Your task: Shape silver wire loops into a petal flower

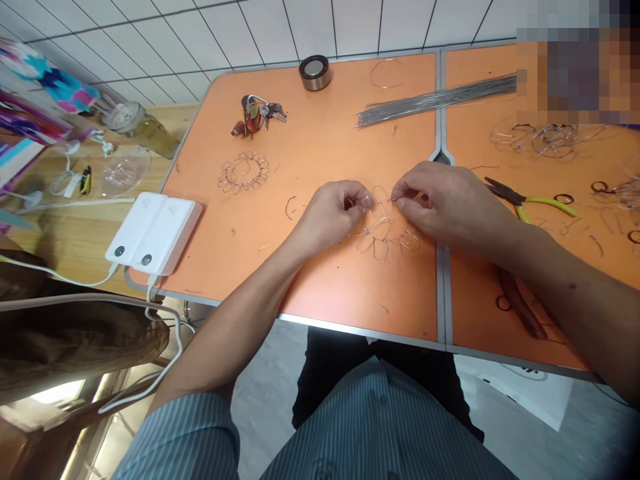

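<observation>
On the orange desk (pixel 310 293), the right hand (pixel 440 200) and left hand (pixel 330 213), just apart, pinched a looped wire ring (pixel 384 239) from opposite sides; it lay between them, without clear long axis, its petalled arc bowed toward the person (pixel 380 427), neither hand clearly nearer.

The person wears a blue-grey shirt (pixel 350 420) with fine pale stripes and front buttons (pixel 383 399). Its short left sleeve (pixel 187 427) is striped alike. Black trousers (pixel 325 373) show beyond the shirt's far edge. Left hand (pixel 331 212) and right hand (pixel 440 201) are bare.
</observation>
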`<state>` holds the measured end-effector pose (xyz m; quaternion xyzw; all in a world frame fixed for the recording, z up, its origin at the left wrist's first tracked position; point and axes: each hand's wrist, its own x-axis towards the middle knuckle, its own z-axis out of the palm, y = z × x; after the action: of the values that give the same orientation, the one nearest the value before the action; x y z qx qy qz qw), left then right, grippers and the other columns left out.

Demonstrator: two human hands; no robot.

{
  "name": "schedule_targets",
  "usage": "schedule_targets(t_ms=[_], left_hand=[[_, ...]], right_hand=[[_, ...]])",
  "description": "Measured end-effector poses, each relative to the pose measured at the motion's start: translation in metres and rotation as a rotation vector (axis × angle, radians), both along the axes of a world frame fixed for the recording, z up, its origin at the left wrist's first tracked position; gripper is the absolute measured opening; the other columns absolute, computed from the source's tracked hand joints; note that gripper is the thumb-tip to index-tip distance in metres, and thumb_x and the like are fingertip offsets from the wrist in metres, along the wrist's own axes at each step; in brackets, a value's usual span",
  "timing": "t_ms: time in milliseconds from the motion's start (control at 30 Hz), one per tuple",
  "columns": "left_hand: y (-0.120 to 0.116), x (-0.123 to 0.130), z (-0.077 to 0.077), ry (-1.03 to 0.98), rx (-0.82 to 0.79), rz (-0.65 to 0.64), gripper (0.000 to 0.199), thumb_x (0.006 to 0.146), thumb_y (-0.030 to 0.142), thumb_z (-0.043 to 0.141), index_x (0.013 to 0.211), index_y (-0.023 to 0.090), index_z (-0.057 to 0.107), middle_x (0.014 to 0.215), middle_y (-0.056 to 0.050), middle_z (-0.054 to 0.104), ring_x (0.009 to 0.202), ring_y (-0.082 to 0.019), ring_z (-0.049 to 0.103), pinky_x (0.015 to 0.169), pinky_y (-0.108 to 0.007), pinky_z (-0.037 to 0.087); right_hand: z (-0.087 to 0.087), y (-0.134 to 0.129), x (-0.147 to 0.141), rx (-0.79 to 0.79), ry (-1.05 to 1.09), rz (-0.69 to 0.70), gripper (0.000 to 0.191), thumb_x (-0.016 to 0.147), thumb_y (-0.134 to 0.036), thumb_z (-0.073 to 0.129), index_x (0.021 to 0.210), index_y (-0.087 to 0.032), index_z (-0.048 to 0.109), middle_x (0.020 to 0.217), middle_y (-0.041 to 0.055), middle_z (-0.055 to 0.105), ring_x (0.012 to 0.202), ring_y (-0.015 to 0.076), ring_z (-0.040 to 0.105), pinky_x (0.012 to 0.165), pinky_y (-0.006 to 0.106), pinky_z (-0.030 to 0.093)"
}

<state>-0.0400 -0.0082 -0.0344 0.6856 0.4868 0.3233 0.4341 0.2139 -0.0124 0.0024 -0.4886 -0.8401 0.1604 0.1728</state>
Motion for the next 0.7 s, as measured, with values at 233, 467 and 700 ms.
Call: schedule_targets(t_ms=[233, 467, 700], left_hand=[[-0.003, 0.001, 0.018, -0.049, -0.152, 0.111, 0.012, 0.089, 0.016, 0.070, 0.083, 0.020, 0.080, 0.085, -0.004, 0.079, 0.076, -0.017, 0.065, 0.075, -0.033, 0.055], [-0.003, 0.002, 0.016, 0.016, -0.117, 0.131, 0.026, 0.098, 0.033, 0.080, 0.076, 0.022, 0.072, 0.068, 0.000, 0.060, 0.068, -0.016, 0.053, 0.064, -0.032, 0.043], [0.001, 0.001, 0.012, -0.018, -0.118, 0.150, 0.021, 0.097, 0.026, 0.078, 0.078, 0.023, 0.072, 0.074, -0.002, 0.070, 0.071, -0.017, 0.061, 0.068, -0.034, 0.051]], right_hand=[[0.000, 0.001, -0.002, -0.061, 0.018, -0.033, 0.026, 0.106, -0.028, 0.063, 0.107, -0.032, 0.088, 0.112, 0.0108, 0.088, 0.101, 0.0371, 0.077, 0.090, 0.052, 0.056], [-0.002, 0.000, -0.003, -0.042, 0.042, -0.025, 0.023, 0.107, -0.029, 0.063, 0.102, -0.033, 0.085, 0.104, 0.0083, 0.087, 0.095, 0.0341, 0.076, 0.083, 0.047, 0.054], [0.001, -0.001, -0.005, -0.056, 0.042, -0.046, 0.021, 0.103, -0.029, 0.064, 0.097, -0.032, 0.083, 0.099, 0.0085, 0.087, 0.091, 0.0337, 0.076, 0.080, 0.047, 0.053]])
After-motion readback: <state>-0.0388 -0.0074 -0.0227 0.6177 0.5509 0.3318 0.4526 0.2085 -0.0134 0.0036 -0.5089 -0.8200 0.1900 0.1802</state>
